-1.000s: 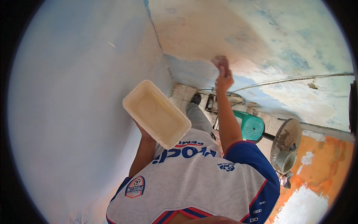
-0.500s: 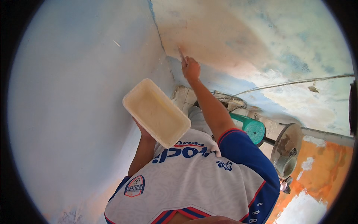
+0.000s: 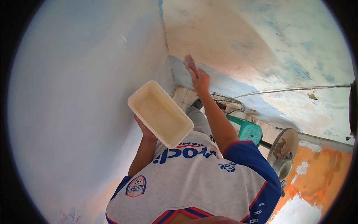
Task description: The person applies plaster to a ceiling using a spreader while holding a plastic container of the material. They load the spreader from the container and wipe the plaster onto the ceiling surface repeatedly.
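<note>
My left hand (image 3: pixel 144 127) is closed on the near left side of a cream rectangular tub (image 3: pixel 161 115); most of its fingers are hidden beneath. The tub is tilted toward me, with a crusted rim and a pale coating inside. Out ahead, my right hand (image 3: pixel 201 81) grips a flat, reddish-brown hand tool (image 3: pixel 191 65), smeared by motion, so I cannot tell whether it is a brush or a putty knife. Its tip is close to the far wall (image 3: pixel 220 41), just right of the corner; whether they touch is unclear. That wall carries a broad beige patch over pale blue.
A smooth pale blue wall (image 3: pixel 74 104) rises at my left. On the tiled floor to the right stand a green plastic stool (image 3: pixel 250 132) and a round, stained table (image 3: pixel 285 147). A cable (image 3: pixel 294 89) runs along the far wall. An orange, patched wall (image 3: pixel 320 175) lies beyond.
My right hand has drawn back toward me and slightly right, and the tool has turned from edge-on to show its flat face. The tub has shifted slightly right in view.
</note>
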### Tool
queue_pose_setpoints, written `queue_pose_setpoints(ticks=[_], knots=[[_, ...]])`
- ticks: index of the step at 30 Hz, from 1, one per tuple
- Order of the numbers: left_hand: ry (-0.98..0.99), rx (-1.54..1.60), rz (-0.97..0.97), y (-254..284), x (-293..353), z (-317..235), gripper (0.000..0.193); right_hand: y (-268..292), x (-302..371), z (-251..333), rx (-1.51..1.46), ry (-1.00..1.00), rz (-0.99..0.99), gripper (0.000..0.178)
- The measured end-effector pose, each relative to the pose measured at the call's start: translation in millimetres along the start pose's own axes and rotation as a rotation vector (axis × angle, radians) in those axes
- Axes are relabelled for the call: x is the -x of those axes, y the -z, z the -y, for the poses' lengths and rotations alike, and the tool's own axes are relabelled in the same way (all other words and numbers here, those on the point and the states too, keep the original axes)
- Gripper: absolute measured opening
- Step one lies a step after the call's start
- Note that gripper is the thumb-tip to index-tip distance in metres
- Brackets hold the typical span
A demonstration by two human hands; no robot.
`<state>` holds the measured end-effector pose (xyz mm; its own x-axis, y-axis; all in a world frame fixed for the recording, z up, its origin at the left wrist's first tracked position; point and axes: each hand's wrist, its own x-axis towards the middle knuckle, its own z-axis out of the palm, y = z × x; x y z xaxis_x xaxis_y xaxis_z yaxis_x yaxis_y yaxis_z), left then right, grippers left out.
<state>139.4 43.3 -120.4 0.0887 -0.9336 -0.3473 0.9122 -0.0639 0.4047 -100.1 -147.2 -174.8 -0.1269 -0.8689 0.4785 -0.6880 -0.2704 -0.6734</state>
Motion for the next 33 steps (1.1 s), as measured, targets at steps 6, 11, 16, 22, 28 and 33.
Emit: queue_pose_setpoints(ticks=[6,11,16,22,28,33], knots=[[-0.030,-0.026,-0.020,5.5,8.9,-6.9,0.066,-49.0,-71.5,18.5,0.162,-0.175,-0.081,0.025],[-0.045,-0.013,-0.030,9.6,8.5,-4.8,0.066,34.8,-31.4,-27.2,-0.058,-0.441,-0.250,0.033],[-0.059,0.017,0.014,9.1,8.9,-0.3,0.066,84.0,1.8,-14.0,-0.194,-0.430,-0.187,0.030],[-0.072,-0.023,0.054,-15.3,13.2,-8.5,0.064,-11.2,-67.7,21.4,0.200,-0.133,-0.072,0.034],[-0.047,0.094,0.106,-2.1,18.9,-15.3,0.067,41.0,-51.6,2.7,0.297,-0.105,-0.365,0.031],[-0.102,0.007,0.010,3.9,29.7,-14.0,0.066,55.7,-24.9,9.9,0.110,-0.024,-0.138,0.023]])
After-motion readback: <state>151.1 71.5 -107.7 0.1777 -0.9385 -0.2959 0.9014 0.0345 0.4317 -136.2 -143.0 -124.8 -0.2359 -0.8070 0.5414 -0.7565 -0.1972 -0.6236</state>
